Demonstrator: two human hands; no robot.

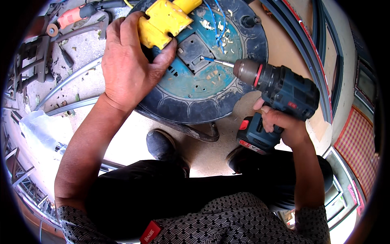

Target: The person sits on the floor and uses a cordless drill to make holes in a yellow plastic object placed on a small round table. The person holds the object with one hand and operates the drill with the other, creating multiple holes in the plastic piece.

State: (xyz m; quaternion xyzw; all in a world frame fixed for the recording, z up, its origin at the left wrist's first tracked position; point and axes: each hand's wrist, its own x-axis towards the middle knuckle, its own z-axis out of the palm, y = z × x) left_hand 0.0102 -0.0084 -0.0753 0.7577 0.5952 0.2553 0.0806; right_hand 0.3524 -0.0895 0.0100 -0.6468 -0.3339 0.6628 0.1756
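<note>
Left hand (pixel 129 67): my thumb and fingers wide apart, holding the yellow block (pixel 164 24)
Yellow block: at the round stool's (pixel 195 110) far side
Right hand (pixel 281 120): my fingers curled round the drill (pixel 290 91)
Drill: pointing left

White lettering (pixel 150 234) on sm. red box (pixel 154 227); red label (pixel 292 104) on drill (pixel 290 87); batt. (pixel 262 132) mkgs (pixel 250 145) prob. text, blurred.

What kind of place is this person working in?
It looks like a small workshop, though I can't be certain of the trade: the right hand grips a cordless drill, an orange-bodied power tool lies at upper left, and long dark strips run along the right.
</note>
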